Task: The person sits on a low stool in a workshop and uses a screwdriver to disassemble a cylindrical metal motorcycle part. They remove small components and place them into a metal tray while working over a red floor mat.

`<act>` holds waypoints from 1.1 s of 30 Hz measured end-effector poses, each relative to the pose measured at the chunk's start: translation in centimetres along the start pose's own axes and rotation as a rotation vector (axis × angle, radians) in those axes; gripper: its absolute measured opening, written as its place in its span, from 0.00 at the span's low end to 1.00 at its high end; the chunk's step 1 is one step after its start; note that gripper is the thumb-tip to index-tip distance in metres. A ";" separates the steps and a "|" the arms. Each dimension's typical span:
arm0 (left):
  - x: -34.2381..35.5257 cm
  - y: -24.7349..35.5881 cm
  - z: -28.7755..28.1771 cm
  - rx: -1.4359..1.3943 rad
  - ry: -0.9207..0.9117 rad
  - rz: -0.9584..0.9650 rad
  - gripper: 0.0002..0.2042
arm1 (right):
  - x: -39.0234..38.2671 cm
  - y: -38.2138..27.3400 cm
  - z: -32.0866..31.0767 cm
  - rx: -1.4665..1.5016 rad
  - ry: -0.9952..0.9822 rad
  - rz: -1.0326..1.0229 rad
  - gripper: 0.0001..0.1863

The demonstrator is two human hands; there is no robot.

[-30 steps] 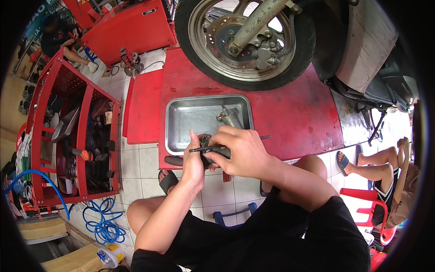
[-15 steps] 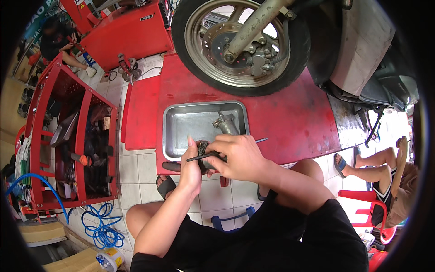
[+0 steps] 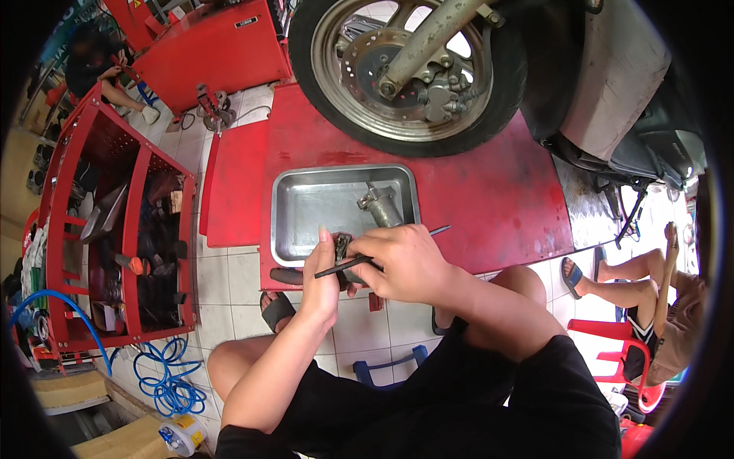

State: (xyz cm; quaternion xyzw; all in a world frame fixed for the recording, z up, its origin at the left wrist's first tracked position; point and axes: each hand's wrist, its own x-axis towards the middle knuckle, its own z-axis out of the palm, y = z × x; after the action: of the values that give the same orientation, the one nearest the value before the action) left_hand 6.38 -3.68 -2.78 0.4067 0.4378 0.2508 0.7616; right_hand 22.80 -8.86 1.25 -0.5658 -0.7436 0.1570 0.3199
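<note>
My left hand is closed round a small dark, dirty part, its thumb pointing up along one side. The fingers hide much of this part, so its kind cannot be told. My right hand pinches a thin black rod, which crosses in front of the part. Past the right knuckles a slim pointed tip shows; whether it belongs to the same rod is hidden. Just beyond both hands lies a metal tray. Inside it, toward the right, rests a silver-grey cylindrical metal part.
The tray sits on a red bench, under a motorbike wheel with a brake disc. A red tool trolley stands left, near a coiled blue hose. A dark handle lies at the bench edge. People sit far left and right.
The view has shifted slightly. The black rod tilts a little more, its left end lower against the left hand. Both hands keep their holds. The person at right has raised a hand slightly.
</note>
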 end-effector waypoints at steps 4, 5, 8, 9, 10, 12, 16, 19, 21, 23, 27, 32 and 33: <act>-0.4 -0.1 0.2 0.009 0.014 0.018 0.32 | -0.1 -0.1 -0.3 0.011 0.004 0.002 0.09; -0.4 0.0 0.2 0.014 0.008 0.013 0.32 | -0.3 -0.2 -0.3 0.022 -0.002 0.016 0.09; -0.3 -0.4 0.0 0.017 -0.008 0.004 0.33 | -0.2 0.3 0.1 0.005 0.023 -0.027 0.09; -0.3 -0.5 0.0 -0.008 -0.011 0.006 0.33 | -0.2 0.5 0.2 -0.008 0.036 -0.053 0.09; -0.3 -0.6 0.1 -0.034 -0.014 0.008 0.32 | -0.3 0.4 0.1 0.015 0.014 -0.013 0.09; -0.4 -0.4 0.0 -0.044 -0.017 0.003 0.32 | 0.1 -0.3 -0.7 0.062 -0.023 0.059 0.10; -0.1 -0.4 -0.4 -0.049 -0.065 -0.058 0.34 | -0.2 0.3 -0.6 0.099 -0.036 0.037 0.10; -0.4 0.5 0.5 -0.239 0.035 -0.246 0.31 | 0.1 0.7 -1.3 0.285 0.063 0.095 0.10; -0.2 0.8 0.1 -0.426 0.073 -0.367 0.30 | 1.1 -0.7 -3.8 0.445 0.101 0.260 0.11; 0.0 0.4 -0.6 -0.608 -0.008 -0.440 0.30 | 1.3 -0.9 -6.4 0.453 0.084 0.264 0.10; 0.1 -0.4 -1.7 -0.778 -0.340 -0.447 0.33 | 1.2 0.2 -7.4 0.009 0.145 -0.217 0.04; 0.2 -0.9 -2.1 -0.829 -0.581 -0.433 0.32 | -0.7 -0.7 -7.1 0.324 0.384 -0.097 0.05; 0.3 -1.0 -2.1 -0.831 -0.627 -0.438 0.32 | -1.1 -1.2 -7.0 0.493 0.386 -0.092 0.06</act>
State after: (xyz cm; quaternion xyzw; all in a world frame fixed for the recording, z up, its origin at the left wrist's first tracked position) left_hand 4.75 -3.16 -4.32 0.0272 0.1291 0.1054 0.9856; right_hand 26.62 -11.15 6.84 -0.4562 -0.6336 0.2075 0.5894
